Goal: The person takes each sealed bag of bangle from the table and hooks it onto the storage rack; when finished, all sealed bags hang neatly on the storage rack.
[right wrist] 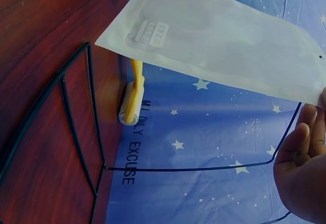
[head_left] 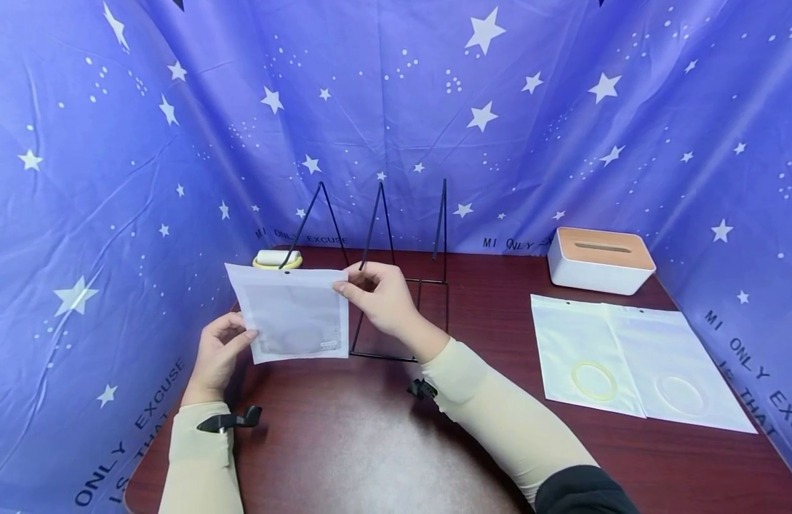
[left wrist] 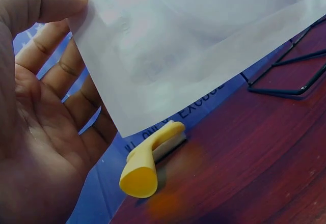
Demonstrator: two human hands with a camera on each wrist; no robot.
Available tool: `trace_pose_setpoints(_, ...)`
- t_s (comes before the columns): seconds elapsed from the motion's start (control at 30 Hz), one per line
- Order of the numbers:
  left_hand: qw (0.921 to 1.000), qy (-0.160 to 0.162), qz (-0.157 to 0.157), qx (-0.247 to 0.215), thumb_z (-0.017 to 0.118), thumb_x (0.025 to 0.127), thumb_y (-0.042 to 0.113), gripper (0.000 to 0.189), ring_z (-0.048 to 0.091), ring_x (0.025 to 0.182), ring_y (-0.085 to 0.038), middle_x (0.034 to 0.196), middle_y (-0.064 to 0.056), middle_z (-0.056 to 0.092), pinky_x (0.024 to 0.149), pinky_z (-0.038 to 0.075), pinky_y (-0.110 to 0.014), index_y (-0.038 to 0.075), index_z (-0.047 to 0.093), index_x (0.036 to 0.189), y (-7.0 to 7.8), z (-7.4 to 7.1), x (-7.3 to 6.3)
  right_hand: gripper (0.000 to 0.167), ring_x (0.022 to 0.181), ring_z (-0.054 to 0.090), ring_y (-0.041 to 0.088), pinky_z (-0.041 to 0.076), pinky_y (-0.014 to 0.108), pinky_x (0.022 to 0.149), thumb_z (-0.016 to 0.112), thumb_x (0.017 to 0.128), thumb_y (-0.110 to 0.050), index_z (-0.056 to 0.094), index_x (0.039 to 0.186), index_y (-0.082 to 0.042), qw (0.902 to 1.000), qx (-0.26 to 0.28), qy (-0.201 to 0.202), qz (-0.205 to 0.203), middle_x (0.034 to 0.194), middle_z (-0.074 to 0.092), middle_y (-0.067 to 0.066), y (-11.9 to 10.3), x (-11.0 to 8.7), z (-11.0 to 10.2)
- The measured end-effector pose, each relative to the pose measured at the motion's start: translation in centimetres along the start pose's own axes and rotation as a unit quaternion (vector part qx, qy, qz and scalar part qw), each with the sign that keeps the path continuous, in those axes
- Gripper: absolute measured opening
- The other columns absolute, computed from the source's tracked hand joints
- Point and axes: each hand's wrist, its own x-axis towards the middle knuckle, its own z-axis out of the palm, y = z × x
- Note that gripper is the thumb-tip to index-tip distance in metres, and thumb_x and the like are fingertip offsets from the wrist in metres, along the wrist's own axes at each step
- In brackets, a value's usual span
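White pouch (head_left: pixel 299 314), held up at the near left of the black wire rack (head_left: pixel 445 239): my left hand (head_left: pixel 218 353) pinches its left edge, my right hand (head_left: pixel 386 300) its upper right corner. Work seems unfinished, nothing released yet; two flat pouches (head_left: pixel 582 332) lie right, untouched.

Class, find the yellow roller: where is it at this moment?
In the head view, the roller is left of centre at the back of the table, just beyond the white pouch held by the left hand and right hand.
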Motion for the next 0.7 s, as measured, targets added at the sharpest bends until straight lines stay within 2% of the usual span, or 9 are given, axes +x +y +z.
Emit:
trace_pose_setpoints(0.37, 0.9992, 0.034, 0.012, -0.016, 0.055, 0.085, -0.028, 0.021, 0.069, 0.088, -0.016, 0.095, -0.006, 0.075, 0.080, 0.056, -0.027, -0.011, 0.066, 0.088, 0.05, -0.06, 0.11, 0.007, 0.064, 0.050, 0.009, 0.041, 0.026, 0.058, 0.081, 0.092, -0.012, 0.077, 0.092, -0.005, 0.9999, 0.006, -0.003, -0.011, 0.070, 0.061, -0.007, -0.30, 0.48, 0.72)
trace_pose_setpoints(0.7, 0.9978, 0.059, 0.022, -0.019, 0.059, 0.086, -0.026, 0.009, 0.066, 0.083, -0.015, 0.089, -0.006, 0.072, 0.079, 0.054, -0.026, -0.017, 0.060, 0.088, -0.18, 0.20, 0.24, 0.008, 0.063, 0.050, 0.009, 0.040, 0.026, 0.057, 0.081, 0.093, -0.014, 0.078, 0.092, -0.006, 0.9999, 0.004, 0.005, -0.010, 0.070, 0.063, -0.002, -0.35, 0.90, 0.98)
